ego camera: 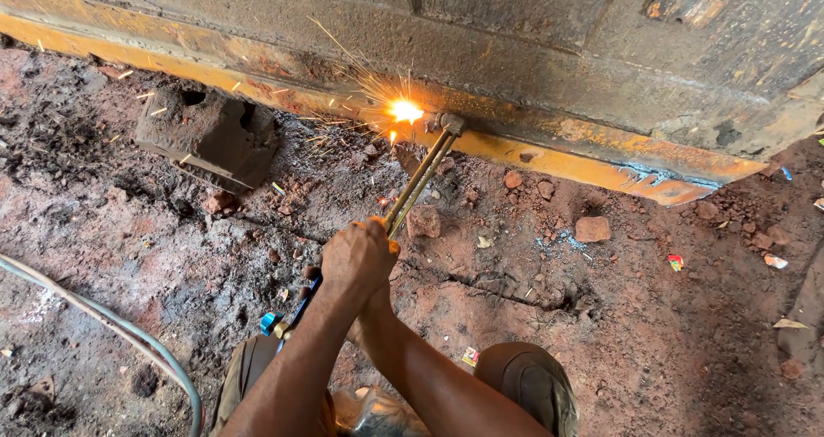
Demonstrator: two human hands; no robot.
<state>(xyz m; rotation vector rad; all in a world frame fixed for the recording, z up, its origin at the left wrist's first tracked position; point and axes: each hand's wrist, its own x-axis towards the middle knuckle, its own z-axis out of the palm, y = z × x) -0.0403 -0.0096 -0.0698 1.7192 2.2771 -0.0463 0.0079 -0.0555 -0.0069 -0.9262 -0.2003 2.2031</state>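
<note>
Steel edge under flame: torch grip check

Head view: I am seeing both hands (360, 257) clenching together around the cutting torch (418, 182), left (350, 252) uppermost, right (378, 295) mostly hidden beneath. Its long axis is running up-right, away from the grip, the tip sparking (405, 111) against the yellow-painted steel edge (549, 158). Hoses (129, 338) are trailing lower left.

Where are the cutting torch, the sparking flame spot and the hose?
cutting torch (421, 179), head view, on its brass tubes.
flame spot (406, 111), head view, on the bright glow at the yellow steel edge.
hose (129, 338), head view, mid-length on the ground.
</note>
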